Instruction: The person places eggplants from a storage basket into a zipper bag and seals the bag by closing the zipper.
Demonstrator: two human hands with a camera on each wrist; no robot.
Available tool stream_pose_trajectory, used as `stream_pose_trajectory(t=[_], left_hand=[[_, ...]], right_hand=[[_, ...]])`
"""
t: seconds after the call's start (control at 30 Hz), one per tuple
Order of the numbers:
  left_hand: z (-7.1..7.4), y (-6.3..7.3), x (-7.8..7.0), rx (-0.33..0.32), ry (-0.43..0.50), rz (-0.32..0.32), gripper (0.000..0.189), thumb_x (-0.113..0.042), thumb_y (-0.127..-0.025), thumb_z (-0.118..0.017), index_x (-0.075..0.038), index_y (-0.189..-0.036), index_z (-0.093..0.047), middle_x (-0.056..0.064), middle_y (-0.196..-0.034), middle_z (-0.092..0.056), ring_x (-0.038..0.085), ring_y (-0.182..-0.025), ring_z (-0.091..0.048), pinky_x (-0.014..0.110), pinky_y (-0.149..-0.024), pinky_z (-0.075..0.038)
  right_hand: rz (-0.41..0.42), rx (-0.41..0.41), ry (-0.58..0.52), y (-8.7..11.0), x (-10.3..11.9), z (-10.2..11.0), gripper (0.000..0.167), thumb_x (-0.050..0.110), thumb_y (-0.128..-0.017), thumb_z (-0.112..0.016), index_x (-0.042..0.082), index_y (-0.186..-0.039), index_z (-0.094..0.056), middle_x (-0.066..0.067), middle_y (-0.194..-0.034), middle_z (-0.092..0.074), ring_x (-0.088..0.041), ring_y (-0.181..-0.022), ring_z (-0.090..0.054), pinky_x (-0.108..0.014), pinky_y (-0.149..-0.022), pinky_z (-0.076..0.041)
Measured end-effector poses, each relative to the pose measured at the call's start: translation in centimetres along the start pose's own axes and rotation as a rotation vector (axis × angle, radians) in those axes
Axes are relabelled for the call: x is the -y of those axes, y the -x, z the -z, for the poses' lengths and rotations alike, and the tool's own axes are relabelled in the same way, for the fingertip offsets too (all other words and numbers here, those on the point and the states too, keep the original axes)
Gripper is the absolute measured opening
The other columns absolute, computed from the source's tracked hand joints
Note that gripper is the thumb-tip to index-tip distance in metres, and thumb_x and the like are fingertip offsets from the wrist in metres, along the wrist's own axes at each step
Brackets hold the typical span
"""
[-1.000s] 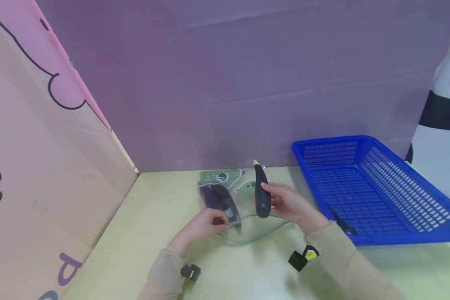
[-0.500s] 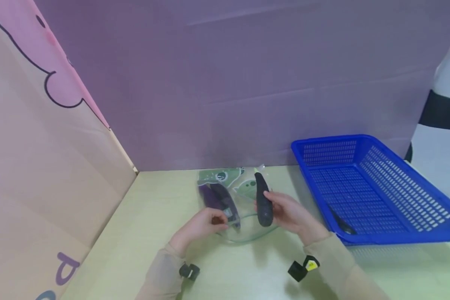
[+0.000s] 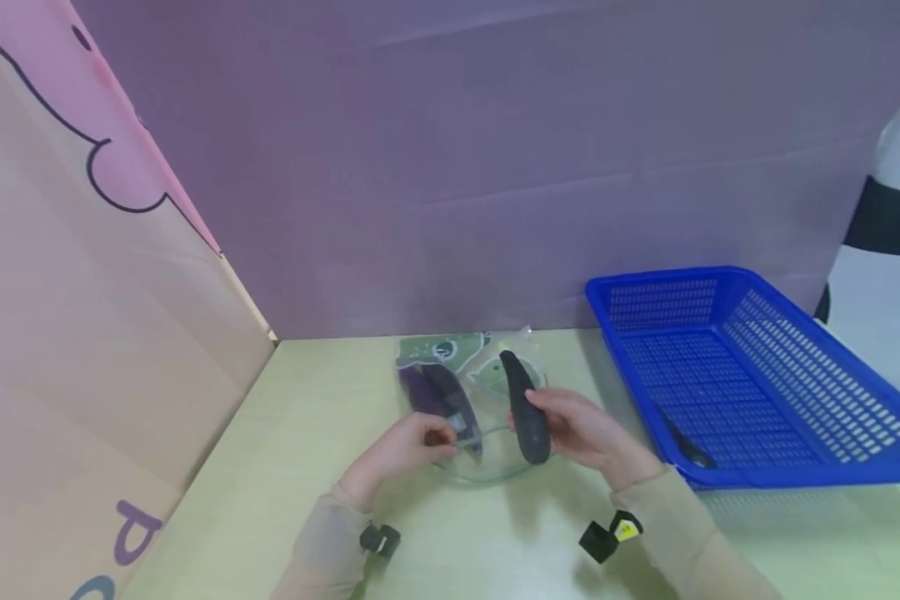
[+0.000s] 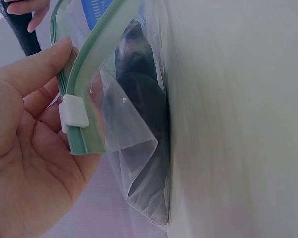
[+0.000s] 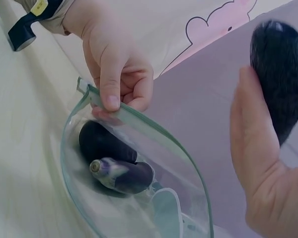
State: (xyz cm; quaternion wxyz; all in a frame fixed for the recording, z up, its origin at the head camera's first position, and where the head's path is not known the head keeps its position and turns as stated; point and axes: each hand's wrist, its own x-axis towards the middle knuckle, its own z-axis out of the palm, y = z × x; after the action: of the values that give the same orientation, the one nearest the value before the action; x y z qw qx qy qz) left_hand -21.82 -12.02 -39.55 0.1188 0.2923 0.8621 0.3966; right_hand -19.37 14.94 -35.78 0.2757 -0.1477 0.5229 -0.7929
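In the head view my left hand pinches the rim of a clear zip bag lying on the table. Its green zip edge has a white slider, close beside my left fingers in the left wrist view. The bag's mouth gapes toward me. Inside lie a dark eggplant and a purple eggplant with a pale stem end. My right hand grips another dark, slender eggplant at its side. It is tilted, thick end toward me, and overlaps the bag's right part in the head view.
A blue plastic basket with mesh walls stands on the right. One dark elongated thing lies in it by the near left wall. A purple backdrop rises behind the table, and a printed panel closes off the left.
My right hand has brought the eggplant lower and nearer to me, over the bag's open mouth, and tilted it a little. My left hand has stayed at the bag's rim.
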Motion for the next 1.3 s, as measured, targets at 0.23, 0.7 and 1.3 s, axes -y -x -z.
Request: stream_pose_trajectory(t=[0.23, 0.7, 1.3], left_hand=[[0.1, 0.0, -0.1, -0.018, -0.013, -0.006, 0.004, -0.007, -0.085, -0.066, -0.005, -0.088, -0.067, 0.003, -0.085, -0.067, 0.009, -0.077, -0.06, 0.019, -0.071, -0.051], [0.3, 0.1, -0.1, -0.029, 0.0, -0.025, 0.004, -0.007, -0.086, -0.065, -0.004, -0.088, -0.066, 0.004, -0.084, -0.067, 0.005, -0.075, -0.058, 0.019, -0.07, -0.051], [0.2, 0.1, -0.3, -0.037, 0.009, -0.013, 0.003, -0.007, -0.087, -0.064, -0.005, -0.087, -0.066, 0.004, -0.084, -0.067, 0.008, -0.075, -0.059, 0.019, -0.069, -0.051]], right_hand=[[-0.076, 0.093, 0.137, 0.2, -0.1, -0.2, 0.053, 0.022, -0.098, -0.051, -0.018, -0.129, -0.035, -0.003, -0.097, -0.068, -0.015, -0.089, -0.068, -0.032, -0.083, -0.055], [-0.175, 0.206, 0.232, -0.1, -1.2, -0.4, 0.056, 0.021, -0.096, -0.053, -0.02, -0.129, -0.034, -0.004, -0.097, -0.066, -0.016, -0.087, -0.066, -0.031, -0.077, -0.056], [-0.265, 0.276, 0.328, 0.4, -1.5, -0.1, 0.05, 0.019, -0.094, -0.054, -0.018, -0.124, -0.041, -0.007, -0.093, -0.067, -0.017, -0.08, -0.068, -0.026, -0.065, -0.057]])
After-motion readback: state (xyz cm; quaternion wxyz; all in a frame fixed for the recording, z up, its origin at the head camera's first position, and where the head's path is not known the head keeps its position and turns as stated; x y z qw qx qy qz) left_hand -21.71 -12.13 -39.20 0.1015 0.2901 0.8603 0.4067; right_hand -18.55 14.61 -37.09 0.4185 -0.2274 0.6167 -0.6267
